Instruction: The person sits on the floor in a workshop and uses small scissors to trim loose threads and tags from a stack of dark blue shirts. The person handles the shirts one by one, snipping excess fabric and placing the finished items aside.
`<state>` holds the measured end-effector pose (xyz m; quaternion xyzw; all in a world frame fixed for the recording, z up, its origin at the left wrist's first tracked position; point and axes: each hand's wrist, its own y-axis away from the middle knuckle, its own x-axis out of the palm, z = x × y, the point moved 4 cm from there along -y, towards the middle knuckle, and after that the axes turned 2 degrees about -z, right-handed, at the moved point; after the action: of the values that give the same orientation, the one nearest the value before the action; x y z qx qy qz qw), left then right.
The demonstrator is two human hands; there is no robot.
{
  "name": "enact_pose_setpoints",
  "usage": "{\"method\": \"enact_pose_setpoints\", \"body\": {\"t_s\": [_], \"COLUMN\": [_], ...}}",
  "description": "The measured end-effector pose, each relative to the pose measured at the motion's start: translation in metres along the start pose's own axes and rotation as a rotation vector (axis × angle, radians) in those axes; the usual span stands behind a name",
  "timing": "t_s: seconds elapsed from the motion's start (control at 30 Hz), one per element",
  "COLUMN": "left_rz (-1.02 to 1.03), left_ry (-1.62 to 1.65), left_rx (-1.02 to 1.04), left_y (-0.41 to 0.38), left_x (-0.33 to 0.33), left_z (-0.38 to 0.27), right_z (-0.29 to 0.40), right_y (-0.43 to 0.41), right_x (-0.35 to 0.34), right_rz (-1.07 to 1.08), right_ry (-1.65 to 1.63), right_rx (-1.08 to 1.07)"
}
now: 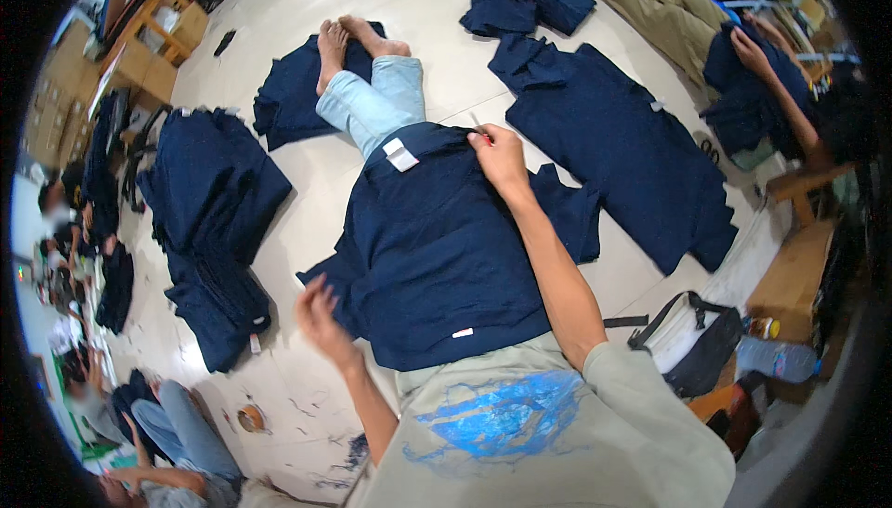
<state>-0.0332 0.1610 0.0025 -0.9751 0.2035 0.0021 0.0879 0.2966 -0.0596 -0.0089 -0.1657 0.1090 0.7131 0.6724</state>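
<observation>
A dark navy fabric garment (446, 243) lies spread over my lap and thighs. One white label (399, 155) shows near its far edge, and a smaller label (462, 332) sits near my waist. My right hand (500, 160) is at the garment's far right edge, closed around a small tool with a red part (486, 139); a thin metal tip points away from me. Most of this tool is hidden by the fingers. My left hand (324, 316) is raised by the garment's left side, blurred, fingers apart, with nothing seen in it.
Stacks of navy garments lie on the tiled floor, left (209, 180), ahead (286, 90) and right (613, 146). At right are a black-and-grey bag (697, 348) and a plastic bottle (777, 360). Other people sit at the upper right (655, 13) and lower left (181, 424).
</observation>
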Motion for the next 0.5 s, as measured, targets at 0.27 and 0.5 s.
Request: {"method": "enact_pose_setpoints", "body": {"t_s": [0.27, 0.5], "left_rz": [0.492, 0.455], "left_ry": [-0.169, -0.172], "left_rx": [0.466, 0.51], "left_y": [-0.003, 0.017], "left_x": [0.262, 0.252], "left_z": [-0.04, -0.022], "right_z": [-0.038, -0.03], "right_y": [0.014, 0.027], "right_x": [-0.013, -0.011], "right_rz": [0.346, 0.256], "right_ry": [-1.058, -1.034], "right_rx": [0.52, 0.548]}}
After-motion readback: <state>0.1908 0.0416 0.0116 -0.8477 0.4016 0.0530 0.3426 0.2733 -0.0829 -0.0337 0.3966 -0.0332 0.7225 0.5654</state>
